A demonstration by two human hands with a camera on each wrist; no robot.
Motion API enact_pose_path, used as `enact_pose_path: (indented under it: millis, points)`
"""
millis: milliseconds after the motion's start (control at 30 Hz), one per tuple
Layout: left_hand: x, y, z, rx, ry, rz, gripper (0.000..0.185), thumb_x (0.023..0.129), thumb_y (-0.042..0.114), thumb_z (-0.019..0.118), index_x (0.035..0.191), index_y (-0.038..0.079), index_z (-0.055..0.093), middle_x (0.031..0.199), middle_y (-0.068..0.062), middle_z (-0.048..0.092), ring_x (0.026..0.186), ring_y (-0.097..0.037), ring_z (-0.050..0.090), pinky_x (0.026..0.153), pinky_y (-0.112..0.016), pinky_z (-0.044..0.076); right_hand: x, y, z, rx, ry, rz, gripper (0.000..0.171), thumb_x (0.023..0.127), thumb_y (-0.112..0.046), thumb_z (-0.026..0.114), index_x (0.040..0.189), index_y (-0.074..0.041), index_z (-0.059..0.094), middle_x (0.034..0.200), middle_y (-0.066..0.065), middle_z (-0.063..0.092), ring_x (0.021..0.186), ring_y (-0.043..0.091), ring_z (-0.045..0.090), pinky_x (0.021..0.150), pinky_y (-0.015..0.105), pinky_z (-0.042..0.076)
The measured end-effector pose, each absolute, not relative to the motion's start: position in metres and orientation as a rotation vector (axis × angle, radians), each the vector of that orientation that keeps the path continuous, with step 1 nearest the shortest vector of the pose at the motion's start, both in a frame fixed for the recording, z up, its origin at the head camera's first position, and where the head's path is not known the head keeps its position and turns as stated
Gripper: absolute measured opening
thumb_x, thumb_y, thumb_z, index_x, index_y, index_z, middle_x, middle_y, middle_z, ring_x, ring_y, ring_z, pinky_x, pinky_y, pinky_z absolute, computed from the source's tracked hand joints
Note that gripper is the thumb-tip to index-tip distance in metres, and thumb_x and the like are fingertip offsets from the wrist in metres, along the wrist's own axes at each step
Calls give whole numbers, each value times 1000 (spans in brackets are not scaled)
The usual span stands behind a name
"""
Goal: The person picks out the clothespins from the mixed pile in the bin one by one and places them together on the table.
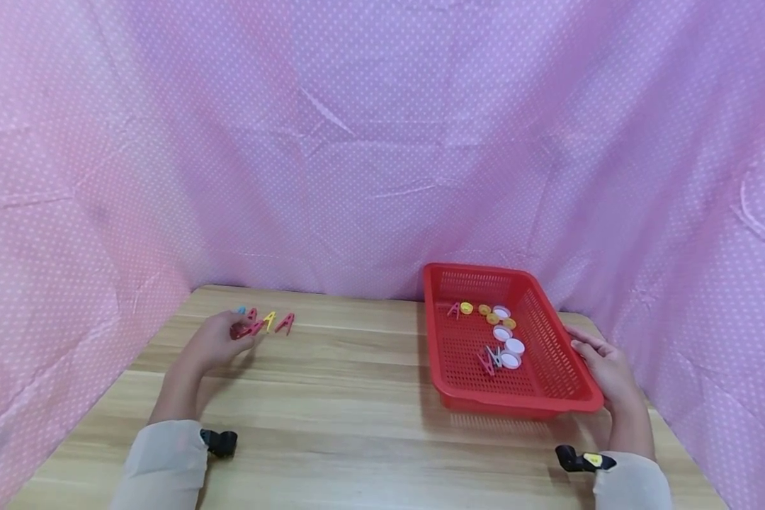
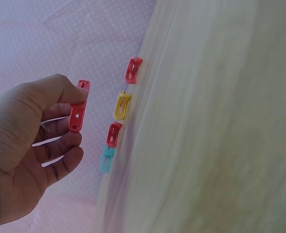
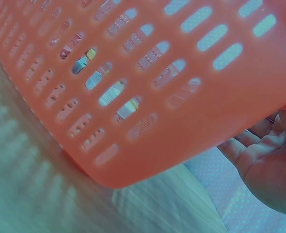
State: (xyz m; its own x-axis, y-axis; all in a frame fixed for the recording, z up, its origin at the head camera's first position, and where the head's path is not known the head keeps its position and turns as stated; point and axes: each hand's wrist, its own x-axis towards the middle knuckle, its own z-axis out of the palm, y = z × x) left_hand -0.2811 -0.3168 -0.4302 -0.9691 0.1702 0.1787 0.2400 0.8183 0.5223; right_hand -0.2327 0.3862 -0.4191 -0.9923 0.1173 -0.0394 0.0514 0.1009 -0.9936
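Observation:
My left hand [image 1: 212,345] pinches a red clothespin [image 2: 78,116] between thumb and forefinger, the other fingers loosely bent. Just beyond it at the table's far left stand a blue clothespin [image 2: 106,160], a red clothespin [image 2: 114,135], a yellow clothespin [image 2: 121,107] and another red clothespin [image 2: 133,71] in a row. On the right, my right hand [image 1: 610,370] grips the right side of a red plastic basket [image 1: 516,402], thumb at the rim. In the right wrist view the basket's slotted wall hides part of that hand [image 3: 271,167].
Inside the basket lie several white bottle caps [image 1: 514,346], several yellow caps [image 1: 492,319], a grey clothespin [image 1: 495,356] and red-pink clothespins [image 1: 486,363]. A pink dotted cloth [image 1: 357,177] hangs around the back and sides of the wooden table [image 1: 331,411].

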Motion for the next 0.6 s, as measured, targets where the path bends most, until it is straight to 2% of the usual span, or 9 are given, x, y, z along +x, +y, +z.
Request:
enact_pose_path:
  millis: [100, 200, 600]
  points:
    - [-280, -322, -430, -306, -2881, -849, 38, 92, 16, 74, 120, -9, 67, 110, -21, 67, 94, -29, 61, 80, -44, 51, -233, 386, -419, -185, -2312, 2037, 58, 104, -37, 60, 156, -16, 45, 102, -21, 70, 88, 7, 72, 74, 30, 61]
    - [-279, -329, -431, -278, -2895, -849, 40, 92, 18, 74, 121, -9, 66, 100, -14, 66, 87, -24, 59, 76, -41, 51, -234, 385, -418, -191, -2334, 2006, 59, 104, -37, 59, 156, -14, 44, 102, -22, 69, 88, 7, 72, 74, 30, 61]
    - [-271, -352, -433, -219, -2925, -842, 43, 93, 21, 75, 121, -11, 65, 98, -15, 67, 90, -30, 62, 76, -45, 52, -233, 385, -418, -187, -2325, 2015, 57, 104, -37, 59, 155, -16, 45, 102, -21, 69, 88, 8, 72, 74, 31, 61]
